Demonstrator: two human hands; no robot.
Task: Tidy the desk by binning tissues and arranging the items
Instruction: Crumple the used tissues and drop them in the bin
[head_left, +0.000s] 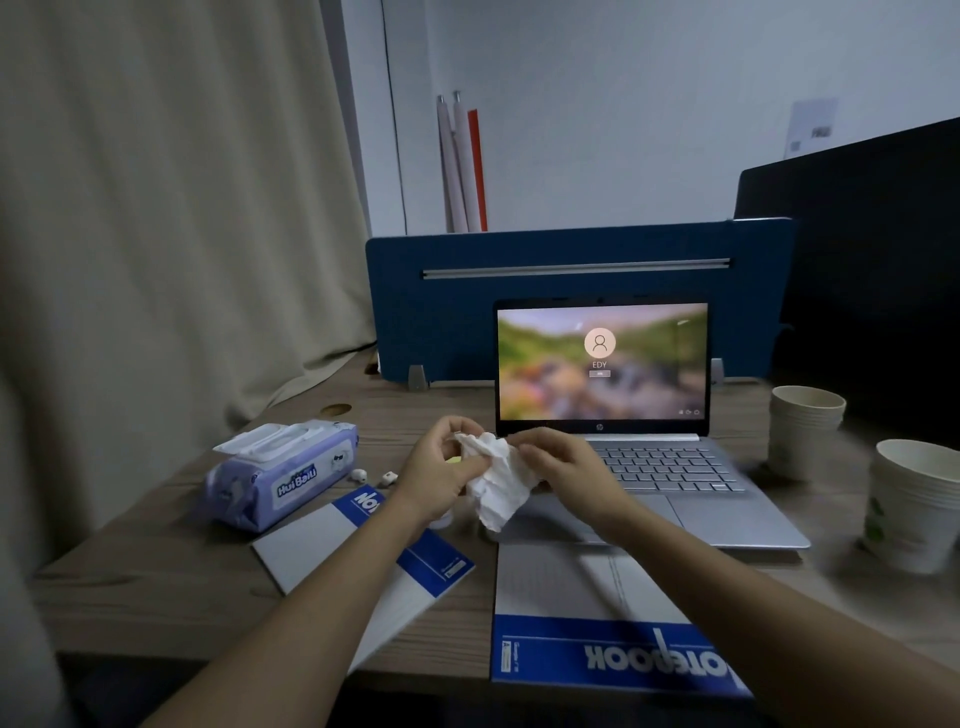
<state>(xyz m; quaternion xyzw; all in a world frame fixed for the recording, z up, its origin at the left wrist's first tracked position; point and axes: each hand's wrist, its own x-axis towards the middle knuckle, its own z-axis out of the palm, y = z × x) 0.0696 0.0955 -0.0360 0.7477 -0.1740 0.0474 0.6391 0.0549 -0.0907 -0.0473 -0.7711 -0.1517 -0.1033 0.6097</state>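
Both hands, left hand (441, 467) and right hand (561, 467), pinching one crumpled tissue (496, 480) above the counter (156, 571) before the laptop (649, 467), probably balling it for binning.

Dim room; beige curtain (171, 208) left, pale wall (623, 104) behind, blue divider panel (571, 296) at wooden desk (156, 597) rear.

Both hands (441, 467) (561, 467) pinching tissue (493, 475), laptop (623, 415) behind

An office desk: open laptop (602, 364), blue partition screen (447, 291), notebooks (597, 613)
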